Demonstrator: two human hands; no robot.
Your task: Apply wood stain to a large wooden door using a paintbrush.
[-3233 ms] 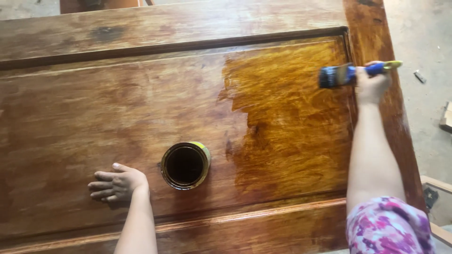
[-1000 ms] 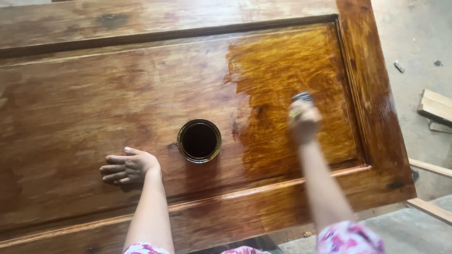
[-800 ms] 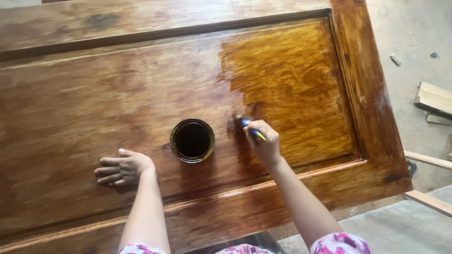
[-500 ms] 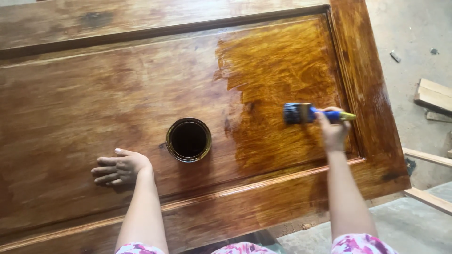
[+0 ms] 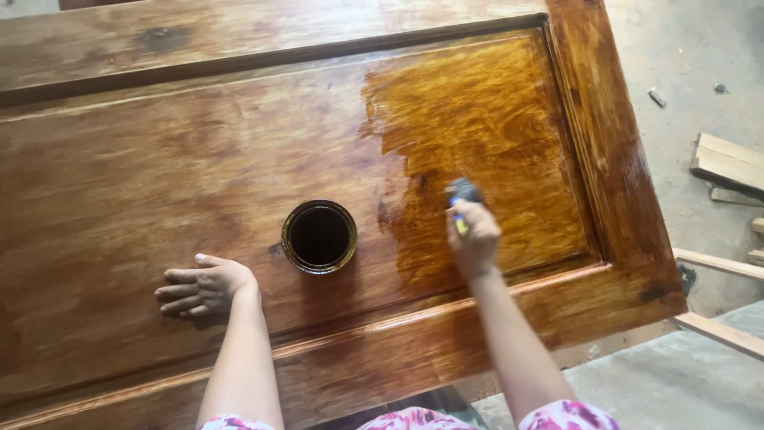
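right hand (image 5: 474, 239) wrapped round blurred paintbrush (image 5: 461, 199), bristles down on glossy stained patch of wooden door (image 5: 159, 143). left hand (image 5: 203, 287) pressed flat, fingers loosely spread, beside open stain can (image 5: 319, 236).

door panel (image 5: 159, 183): dull mid-brown where I have not coated it, with faint darker grain streaks and one dark smudge near the top rail
wet patch (image 5: 485, 135): glossy golden amber, the grain showing as darker brown swirls, its left edge ragged against the dull brown
door frame (image 5: 613, 167): reddish brown, shiny along my right side, with a paler orange line on the moulding edge
can (image 5: 319, 236): almost black liquid inside, rim yellowish-olive
brush (image 5: 461, 199): blurred grey-blue head, a bit of yellow and blue on the handle in my right hand (image 5: 475, 239)
my sleeves (image 5: 569, 416): pink with white and purple floral print
floor (image 5: 700, 48): pale grey
planks (image 5: 728, 163): light tan wood
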